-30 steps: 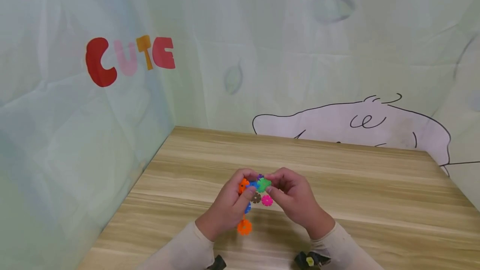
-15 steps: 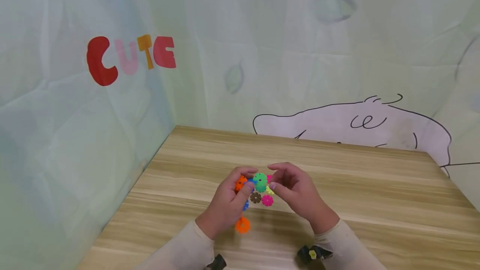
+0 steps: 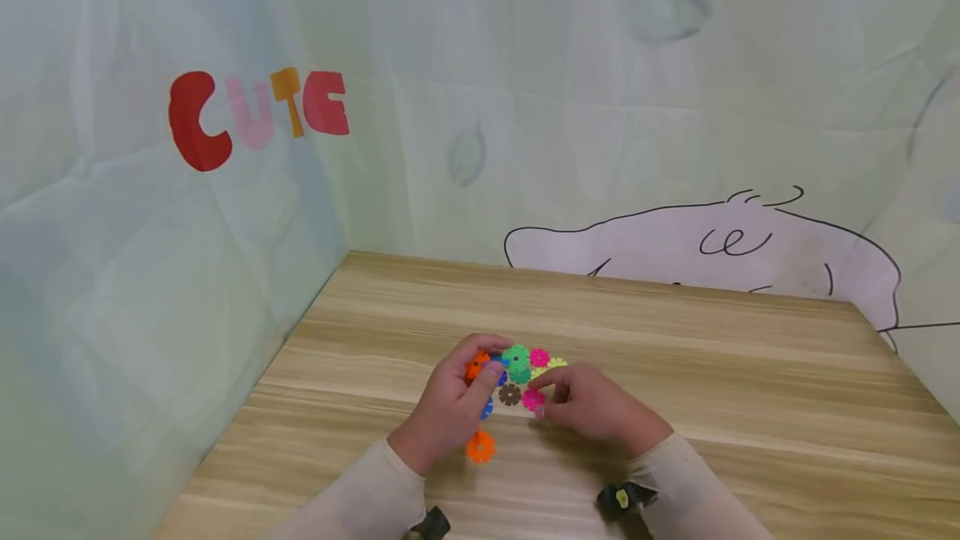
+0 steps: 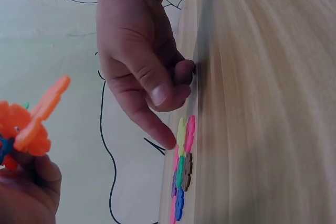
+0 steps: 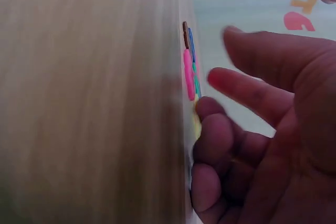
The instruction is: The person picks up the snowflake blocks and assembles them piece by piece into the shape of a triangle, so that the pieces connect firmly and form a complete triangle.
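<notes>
table (image 3: 637, 332): loose discs (image 3: 510, 394), right hand (image 3: 592, 405) beside | left hand (image 3: 452, 397): linked discs (image 3: 477, 365)

This seems a screened-off booth: printed sheets (image 3: 420, 65) line the left and far edges of a wooden table (image 3: 750, 373), with CUTE letters (image 3: 255, 138) near its far left corner and a cartoon (image 3: 660, 244) by the far right one.

The linked pieces (image 3: 477, 366) in my left hand (image 3: 446, 407) look like smooth plastic, faintly glossy; the pink disc (image 3: 532, 399) and brown disc (image 3: 510, 394) look plastic too; the table (image 3: 675, 357) is smooth and wood-grained, softly satin; my sleeves (image 3: 367, 490) are matt cloth; the backdrop (image 3: 570, 148) looks thin and creased, fabric or plastic sheeting.
</notes>
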The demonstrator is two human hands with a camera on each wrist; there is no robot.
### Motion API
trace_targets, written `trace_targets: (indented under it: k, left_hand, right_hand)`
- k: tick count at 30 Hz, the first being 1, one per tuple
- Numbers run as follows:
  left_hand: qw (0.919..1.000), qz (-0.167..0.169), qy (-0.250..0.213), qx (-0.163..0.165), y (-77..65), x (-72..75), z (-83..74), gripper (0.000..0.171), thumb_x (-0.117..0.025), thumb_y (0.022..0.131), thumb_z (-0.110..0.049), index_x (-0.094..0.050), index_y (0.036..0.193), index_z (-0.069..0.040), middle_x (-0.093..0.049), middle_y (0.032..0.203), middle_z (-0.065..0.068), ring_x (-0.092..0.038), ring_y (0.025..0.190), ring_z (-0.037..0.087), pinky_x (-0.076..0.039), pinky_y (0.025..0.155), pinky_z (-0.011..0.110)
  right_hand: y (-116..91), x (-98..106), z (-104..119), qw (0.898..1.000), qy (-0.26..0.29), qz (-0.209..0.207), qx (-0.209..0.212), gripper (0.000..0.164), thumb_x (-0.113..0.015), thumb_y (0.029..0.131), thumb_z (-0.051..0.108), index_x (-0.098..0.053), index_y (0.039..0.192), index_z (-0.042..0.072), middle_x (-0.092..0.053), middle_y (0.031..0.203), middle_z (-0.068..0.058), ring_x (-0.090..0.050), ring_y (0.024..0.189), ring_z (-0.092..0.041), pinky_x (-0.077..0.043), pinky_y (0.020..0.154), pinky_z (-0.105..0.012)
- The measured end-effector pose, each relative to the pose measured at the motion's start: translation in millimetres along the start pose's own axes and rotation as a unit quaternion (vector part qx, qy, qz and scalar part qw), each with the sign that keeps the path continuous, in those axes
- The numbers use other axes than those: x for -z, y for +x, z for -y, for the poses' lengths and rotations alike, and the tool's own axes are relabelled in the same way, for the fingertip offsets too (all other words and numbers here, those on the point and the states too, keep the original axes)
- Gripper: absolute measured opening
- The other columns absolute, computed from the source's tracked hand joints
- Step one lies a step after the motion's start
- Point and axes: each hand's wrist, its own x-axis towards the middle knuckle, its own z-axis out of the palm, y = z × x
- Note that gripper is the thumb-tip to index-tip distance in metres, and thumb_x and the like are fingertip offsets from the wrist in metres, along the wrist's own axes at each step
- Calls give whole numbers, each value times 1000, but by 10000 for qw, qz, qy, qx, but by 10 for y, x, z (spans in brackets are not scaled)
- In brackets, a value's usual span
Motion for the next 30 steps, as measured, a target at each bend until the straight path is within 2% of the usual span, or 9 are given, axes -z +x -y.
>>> trace_targets:
  k: [3, 6, 10, 15, 22, 30]
  left_hand:
    - [10000, 22, -27, -28, 1, -4, 11, 28, -51, 109, -6, -61, 136, -9, -65, 128, 10, -60, 94, 17, -55, 84, 25]
    - [10000, 30, -28, -33, 2, -8, 15, 28, -51, 109, -6, -61, 136, -8, -66, 130, 10, -62, 99, 19, -55, 89, 25]
    - [10000, 36, -12, -54, 2, -11, 13, 28, -51, 109, -6, -60, 136, -6, -66, 129, 11, -62, 98, 19, -55, 88, 25]
    - [10000, 45, -16, -29, -3, -13, 4, 28, -51, 109, -6, -61, 136, -10, -66, 128, 10, -60, 95, 15, -54, 87, 25]
    - [10000, 57, -31, 18, -6, -12, -6, 28, -51, 109, -7, -60, 136, -7, -66, 128, 11, -60, 95, 15, -55, 87, 25]
    - [10000, 24, -10, 36, -7, -4, -15, 29, -51, 110, -7, -61, 136, -12, -65, 116, 12, -56, 81, 18, -53, 76, 25]
  right_hand:
    - [-4, -14, 0, 9995, -182, 248, -82, 37, -80, 93, 23, -75, 129, 20, -57, 76, -1, -54, 68, -16, -44, 57, -30]
    - [-15, -17, 16, 9990, -305, 327, -45, 36, -79, 93, 21, -75, 128, 20, -56, 74, 0, -54, 67, -16, -44, 57, -30]
    - [-31, -17, 41, 9986, -453, 250, 120, 28, -80, 88, 9, -76, 115, 16, -57, 73, 1, -54, 66, -16, -45, 59, -31]
    - [-48, -33, 48, 9968, -721, 108, 333, 26, -78, 82, -3, -72, 100, 15, -60, 74, 2, -55, 68, -16, -46, 63, -31]
    - [-75, -31, 63, 9959, -832, 54, 364, 27, -80, 83, -1, -69, 103, 13, -59, 74, 2, -55, 70, -16, -47, 66, -34]
    - [-71, -26, 72, 9971, -744, 134, 61, 27, -82, 84, 2, -63, 95, 17, -60, 74, 2, -56, 70, -17, -46, 65, -33]
